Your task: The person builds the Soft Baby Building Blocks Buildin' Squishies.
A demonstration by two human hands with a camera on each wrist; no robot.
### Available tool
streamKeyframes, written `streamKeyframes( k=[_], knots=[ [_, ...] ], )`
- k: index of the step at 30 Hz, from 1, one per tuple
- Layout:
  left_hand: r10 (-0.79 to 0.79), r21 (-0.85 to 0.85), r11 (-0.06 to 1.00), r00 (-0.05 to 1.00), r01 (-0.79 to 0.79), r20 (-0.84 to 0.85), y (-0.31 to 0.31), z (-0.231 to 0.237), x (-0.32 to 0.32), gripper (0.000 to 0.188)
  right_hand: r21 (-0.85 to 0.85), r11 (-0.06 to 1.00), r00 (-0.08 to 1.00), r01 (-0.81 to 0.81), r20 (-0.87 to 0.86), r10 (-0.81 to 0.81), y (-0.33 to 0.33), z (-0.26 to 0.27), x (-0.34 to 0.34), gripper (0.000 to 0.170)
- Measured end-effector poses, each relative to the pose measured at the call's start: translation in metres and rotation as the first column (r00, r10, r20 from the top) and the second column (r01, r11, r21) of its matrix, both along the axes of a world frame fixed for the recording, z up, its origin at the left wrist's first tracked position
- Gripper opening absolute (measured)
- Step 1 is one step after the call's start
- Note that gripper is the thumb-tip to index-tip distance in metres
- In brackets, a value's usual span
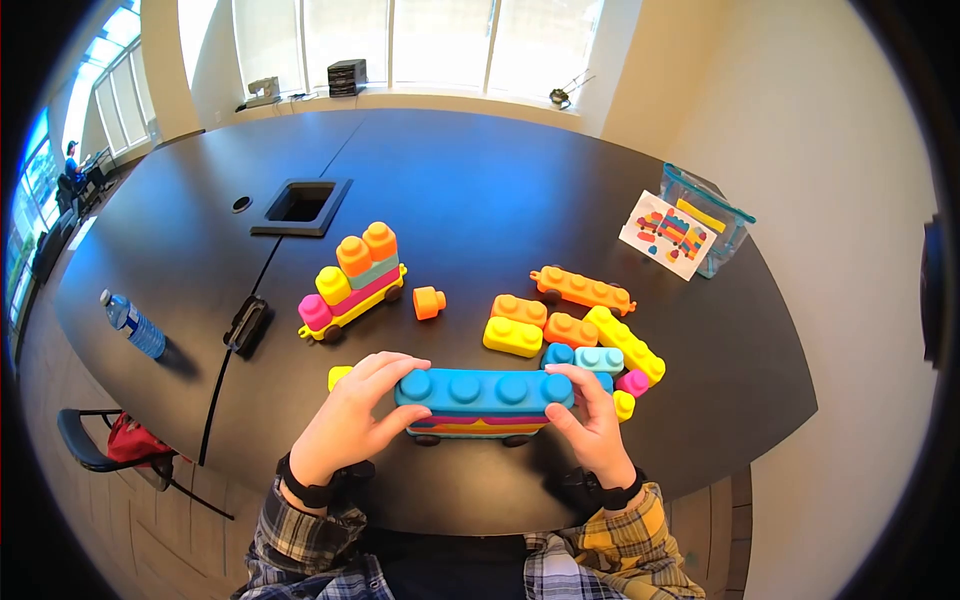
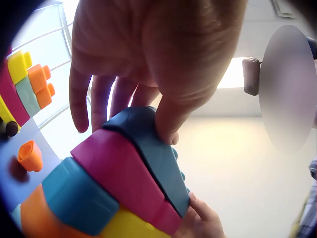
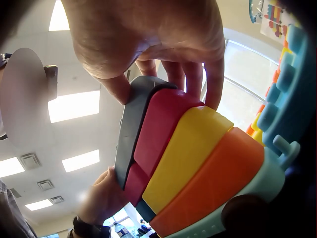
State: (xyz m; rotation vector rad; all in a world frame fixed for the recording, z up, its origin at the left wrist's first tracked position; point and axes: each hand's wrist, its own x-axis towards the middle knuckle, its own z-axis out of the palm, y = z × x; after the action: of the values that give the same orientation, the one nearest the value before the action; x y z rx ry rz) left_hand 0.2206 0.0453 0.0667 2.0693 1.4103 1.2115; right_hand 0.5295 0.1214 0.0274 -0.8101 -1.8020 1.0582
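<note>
A long blue block [image 1: 482, 392] lies on top of a stack of colored blocks on a wheeled base, close to the person's body. The left hand [image 1: 350, 420] grips its left end, thumb on the near side, and the right hand [image 1: 597, 432] grips its right end the same way. In the left wrist view, magenta pieces [image 2: 121, 171] sit under the blue block [image 2: 161, 158], with a blue block, orange and yellow below. The right wrist view shows red, yellow [image 3: 190, 148] and orange [image 3: 213, 181] layers above a light teal base [image 3: 272, 173].
Beyond the stack stands a yellow wheeled car [image 1: 352, 310] with blocks, beside a loose orange piece [image 1: 429, 302]. To the right lie an orange wheeled base [image 1: 585, 290] and several loose blocks [image 1: 513, 336]. A bottle [image 1: 135, 325], black case [image 1: 247, 326], picture card [image 1: 668, 235] and clear bag [image 1: 730, 236] are farther out.
</note>
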Motion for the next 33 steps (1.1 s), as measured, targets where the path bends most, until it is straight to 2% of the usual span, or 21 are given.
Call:
streamKeyframes(
  k=[12, 15, 17, 19, 21, 22, 24, 25, 27, 29, 31, 33],
  knots=[
    [-0.011, -0.029, 1.000, 0.999, 0.012, 0.040, 0.003, 0.000, -0.003, 0.051, -0.012, 0.999, 0.999, 0.033, 0.011, -0.033, -0.001, -0.002, -0.002, 0.045],
    [-0.078, -0.061, 0.995, 0.997, 0.078, -0.002, 0.015, 0.008, -0.014, 0.040, -0.016, 0.999, 0.999, 0.048, 0.021, -0.047, -0.002, -0.002, 0.001, 0.045],
    [-0.220, -0.125, 0.966, 0.973, 0.228, 0.072, 0.039, 0.003, -0.035, 0.029, -0.008, 0.999, 0.999, 0.044, 0.028, -0.044, -0.003, 0.000, 0.000, 0.045],
    [-0.088, -0.081, 0.993, 0.996, 0.086, -0.022, 0.066, 0.004, -0.035, 0.023, 0.000, 0.999, 0.998, 0.045, 0.032, -0.045, -0.003, 0.000, 0.000, 0.045],
    [-0.030, -0.127, 0.992, 0.962, -0.005, -0.270, 0.096, 0.004, -0.035, 0.025, -0.013, 0.999, 0.999, 0.042, 0.030, -0.041, -0.003, -0.001, 0.001, 0.045],
    [-0.032, -0.127, 0.992, 0.962, -0.003, -0.270, 0.114, -0.008, -0.036, 0.025, -0.013, 0.999, 0.999, 0.044, 0.031, -0.043, -0.003, -0.001, 0.001, 0.045],
    [0.005, 0.032, 0.999, 0.878, 0.012, -0.479, 0.149, -0.038, -0.038, 0.032, -0.023, 0.999, 0.999, 0.039, 0.022, -0.038, -0.003, -0.003, 0.001, 0.046],
    [0.005, 0.034, 0.999, 0.878, 0.012, -0.479, 0.158, -0.044, -0.034, 0.032, -0.021, 0.999, 0.999, 0.039, 0.022, -0.039, -0.002, -0.003, 0.002, 0.046],
    [0.093, 0.058, 0.996, 0.673, -0.074, -0.734, 0.174, -0.053, -0.023, 0.031, -0.009, 0.999, 0.999, 0.036, 0.028, -0.036, -0.001, -0.004, 0.002, 0.046],
    [0.085, 0.041, 0.996, 0.634, -0.084, -0.768, 0.183, -0.061, -0.019, 0.031, -0.006, 0.999, 0.999, 0.040, 0.026, -0.040, -0.001, -0.005, 0.002, 0.046],
    [0.021, -0.070, 0.989, 0.592, -0.130, -0.806, 0.192, -0.070, -0.018, 0.029, -0.003, 0.999, 0.999, 0.044, 0.024, -0.044, -0.001, -0.005, 0.003, 0.046],
    [0.070, -0.012, 0.990, 0.560, -0.141, -0.825, 0.197, -0.081, -0.019, 0.028, -0.013, 0.999, 0.999, 0.042, 0.020, -0.042, -0.002, -0.006, 0.003, 0.046]
  ],
)
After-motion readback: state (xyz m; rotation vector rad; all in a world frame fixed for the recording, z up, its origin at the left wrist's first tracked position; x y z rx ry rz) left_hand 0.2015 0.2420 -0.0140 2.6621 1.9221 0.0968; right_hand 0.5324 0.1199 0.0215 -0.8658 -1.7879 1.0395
